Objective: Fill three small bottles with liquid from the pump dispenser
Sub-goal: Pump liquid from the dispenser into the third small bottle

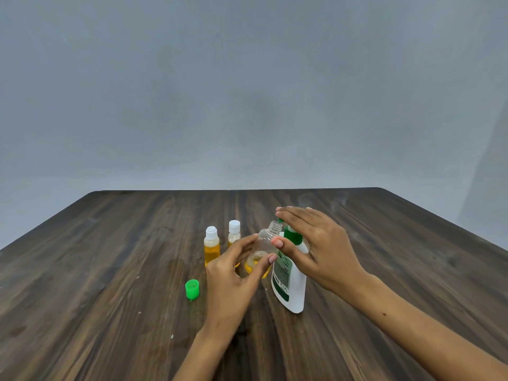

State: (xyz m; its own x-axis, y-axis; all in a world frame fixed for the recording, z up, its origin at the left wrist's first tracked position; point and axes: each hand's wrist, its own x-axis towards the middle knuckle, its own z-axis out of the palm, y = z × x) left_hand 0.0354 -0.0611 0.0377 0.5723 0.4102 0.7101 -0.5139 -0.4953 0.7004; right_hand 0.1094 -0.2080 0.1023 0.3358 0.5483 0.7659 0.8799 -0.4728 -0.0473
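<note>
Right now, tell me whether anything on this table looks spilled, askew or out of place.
No spill shows. The green cap lies loose on the table, off its bottle. The left hand holds the open bottle tilted toward the pump dispenser, under the right hand. Two capped bottles stand upright.

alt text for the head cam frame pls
A left hand tilts an open small bottle against a white pump dispenser while the right hand rests on its pump. Two capped bottles and a green cap sit on the wooden table.
</note>
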